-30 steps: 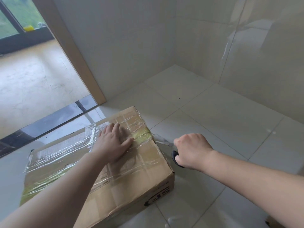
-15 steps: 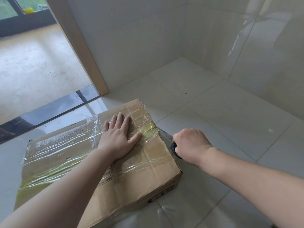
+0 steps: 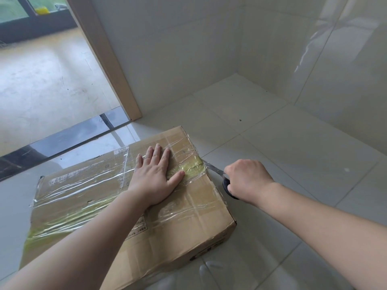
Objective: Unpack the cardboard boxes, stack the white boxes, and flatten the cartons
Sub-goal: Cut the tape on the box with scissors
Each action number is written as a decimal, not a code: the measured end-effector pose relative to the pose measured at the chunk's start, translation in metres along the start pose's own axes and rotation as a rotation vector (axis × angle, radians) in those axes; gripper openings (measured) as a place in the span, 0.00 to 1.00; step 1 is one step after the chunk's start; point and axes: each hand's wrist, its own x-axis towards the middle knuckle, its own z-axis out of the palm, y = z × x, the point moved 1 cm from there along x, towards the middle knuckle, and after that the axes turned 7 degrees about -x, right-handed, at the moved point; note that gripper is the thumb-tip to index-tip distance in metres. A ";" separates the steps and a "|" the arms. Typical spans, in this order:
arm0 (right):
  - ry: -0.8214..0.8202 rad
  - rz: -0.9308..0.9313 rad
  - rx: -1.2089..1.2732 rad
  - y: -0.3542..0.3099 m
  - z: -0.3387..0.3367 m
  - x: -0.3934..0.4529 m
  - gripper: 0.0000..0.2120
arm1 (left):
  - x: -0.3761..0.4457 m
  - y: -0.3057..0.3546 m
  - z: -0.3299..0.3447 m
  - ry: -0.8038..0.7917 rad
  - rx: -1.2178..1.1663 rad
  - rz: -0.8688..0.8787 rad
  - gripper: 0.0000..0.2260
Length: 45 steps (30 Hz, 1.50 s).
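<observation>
A flat brown cardboard box (image 3: 188,222), sealed with clear and yellowish tape, lies on the tiled floor. My left hand (image 3: 156,176) presses flat on its top, fingers spread, near the right end. My right hand (image 3: 248,177) grips black-handled scissors (image 3: 217,171) just off the box's right edge. The metal blades point at the yellow tape seam on that edge. No white boxes are in view.
White tiled walls meet in a corner (image 3: 238,72) behind the box. A wooden door frame (image 3: 109,59) and a dark threshold strip (image 3: 69,137) lie to the left, with a concrete floor beyond. Light floor tiles (image 3: 293,143) stretch to the right.
The view has shifted slightly. My left hand stays pressed on the box, and my right hand with the scissors stays at the taped right edge.
</observation>
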 end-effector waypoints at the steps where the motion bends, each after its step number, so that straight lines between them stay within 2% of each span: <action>1: -0.015 -0.010 0.014 -0.001 0.000 0.001 0.06 | 0.001 -0.001 0.000 0.003 -0.002 0.002 0.41; 4: -0.023 -0.013 0.049 -0.002 -0.002 0.003 0.03 | 0.010 -0.005 -0.008 0.097 0.001 0.044 0.41; 6: -0.009 -0.007 0.051 -0.002 -0.003 0.005 0.04 | 0.025 -0.013 -0.015 0.171 -0.012 0.002 0.40; 8: 0.004 0.008 0.052 -0.002 -0.002 0.006 0.05 | 0.043 -0.020 -0.019 0.124 -0.045 -0.140 0.43; 10: 0.036 0.028 0.049 -0.002 0.000 0.006 0.06 | 0.054 -0.025 -0.018 0.092 -0.015 -0.189 0.43; 15: 0.100 0.099 0.030 0.002 0.003 0.013 0.10 | 0.056 -0.026 -0.012 0.171 -0.003 -0.125 0.39; 22: 0.057 0.054 0.073 -0.005 0.007 0.014 0.08 | 0.051 -0.024 -0.012 0.180 0.003 -0.081 0.39; 26: 0.055 0.064 0.074 -0.005 0.014 0.010 0.16 | 0.047 -0.019 -0.012 0.173 -0.004 -0.067 0.39; 30: 0.092 0.129 0.056 0.003 0.015 0.005 0.09 | 0.042 -0.013 -0.009 0.183 -0.008 -0.043 0.40; 35: 0.122 0.142 0.033 0.008 0.010 0.002 0.11 | 0.035 -0.006 -0.006 0.182 0.000 -0.014 0.41; 45: 0.029 0.098 0.063 -0.004 0.002 0.009 0.06 | 0.032 -0.002 -0.007 0.147 0.023 -0.030 0.44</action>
